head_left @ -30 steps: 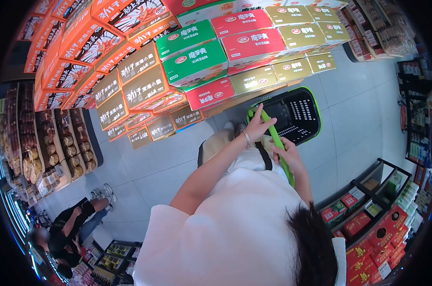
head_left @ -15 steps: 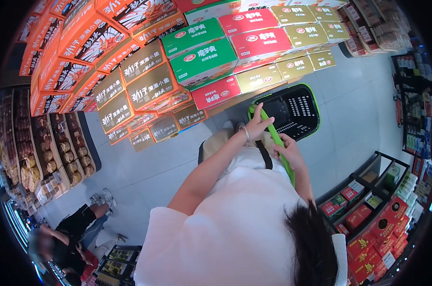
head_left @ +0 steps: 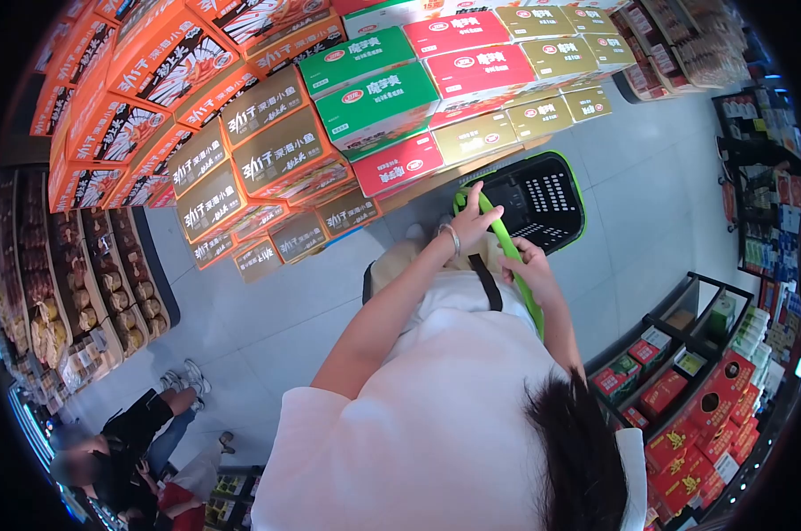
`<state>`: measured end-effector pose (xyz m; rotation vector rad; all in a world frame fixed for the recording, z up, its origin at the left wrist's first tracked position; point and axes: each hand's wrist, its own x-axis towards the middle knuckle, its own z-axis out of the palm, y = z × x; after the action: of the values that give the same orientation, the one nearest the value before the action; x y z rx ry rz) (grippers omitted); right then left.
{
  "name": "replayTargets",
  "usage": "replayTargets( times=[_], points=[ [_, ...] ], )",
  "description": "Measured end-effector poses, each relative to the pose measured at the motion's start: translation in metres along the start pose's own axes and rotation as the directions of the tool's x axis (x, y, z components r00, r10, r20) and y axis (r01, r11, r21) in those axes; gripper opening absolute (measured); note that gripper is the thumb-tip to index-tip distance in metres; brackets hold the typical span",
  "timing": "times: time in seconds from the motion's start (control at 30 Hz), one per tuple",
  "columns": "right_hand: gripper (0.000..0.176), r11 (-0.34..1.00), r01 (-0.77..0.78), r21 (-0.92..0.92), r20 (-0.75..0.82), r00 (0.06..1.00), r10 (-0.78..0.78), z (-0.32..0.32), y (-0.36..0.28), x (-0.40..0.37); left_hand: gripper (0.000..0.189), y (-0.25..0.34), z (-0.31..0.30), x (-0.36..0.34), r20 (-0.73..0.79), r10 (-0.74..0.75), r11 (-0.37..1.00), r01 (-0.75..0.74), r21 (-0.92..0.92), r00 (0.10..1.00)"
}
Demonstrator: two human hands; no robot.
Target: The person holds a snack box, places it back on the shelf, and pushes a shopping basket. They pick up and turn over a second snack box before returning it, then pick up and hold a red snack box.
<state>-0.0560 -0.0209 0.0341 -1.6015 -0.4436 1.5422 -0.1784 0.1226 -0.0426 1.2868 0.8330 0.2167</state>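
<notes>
Tiled floor [head_left: 281,323], green-rimmed black perforated basket [head_left: 549,196]

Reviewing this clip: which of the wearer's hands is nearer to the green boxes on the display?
The left hand: it is on the green handle, at the end toward the green boxes. The right hand is farther along it.

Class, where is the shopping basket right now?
In the head view, the shopping basket is right of centre, just beyond the right hand and below the gold boxes.

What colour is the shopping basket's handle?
The handle is bright green, seen best in the head view.
</notes>
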Motion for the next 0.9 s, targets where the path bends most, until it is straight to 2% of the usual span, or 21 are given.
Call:
replayTargets(
  times=[0.13,0.33,0.43,0.6,0.73,0.8,0.83,0.9],
  points=[
    [0.025,1.0,0.014,-0.02,0.013,1.0,-0.014,-0.003,-0.002,0.005,0.091,0.012,0.0,-0.001,0.043,-0.012,0.993,0.017,-0.118,0.999],
    [0.019,0.999,0.036,-0.025,0.015,0.999,-0.036,-0.002,-0.012,0.011,0.086,-0.009,-0.001,0.024,0.021,0.046,0.998,-0.046,-0.036,0.999],
    [0.018,0.999,0.018,-0.032,0.021,1.0,-0.017,-0.007,-0.017,0.016,0.083,-0.02,0.004,0.038,-0.059,0.126,0.992,-0.124,0.036,0.99],
    [0.022,0.996,-0.077,-0.035,0.102,0.992,0.08,-0.027,-0.025,0.024,0.078,0.017,0.01,0.034,-0.034,-0.032,0.992,0.036,0.12,0.999],
    [0.027,0.997,-0.06,-0.039,0.179,0.982,0.066,-0.054,-0.028,0.035,0.077,0.024,0.025,0.044,-0.031,-0.056,0.983,0.061,0.174,0.998],
    [0.032,0.991,0.066,-0.117,0.083,0.995,-0.057,-0.067,-0.031,0.048,0.076,0.025,0.033,0.049,-0.058,-0.036,0.979,0.047,0.201,0.998],
    [0.032,0.991,0.069,-0.114,0.081,0.995,-0.06,-0.073,-0.033,0.055,0.076,0.026,0.036,0.053,-0.056,-0.034,0.978,0.045,0.205,0.998],
    [0.037,0.99,0.139,0.002,0.002,0.99,-0.139,-0.086,-0.04,0.072,0.075,0.029,0.043,0.061,-0.079,-0.026,0.975,0.043,0.219,0.996]
  ],
)
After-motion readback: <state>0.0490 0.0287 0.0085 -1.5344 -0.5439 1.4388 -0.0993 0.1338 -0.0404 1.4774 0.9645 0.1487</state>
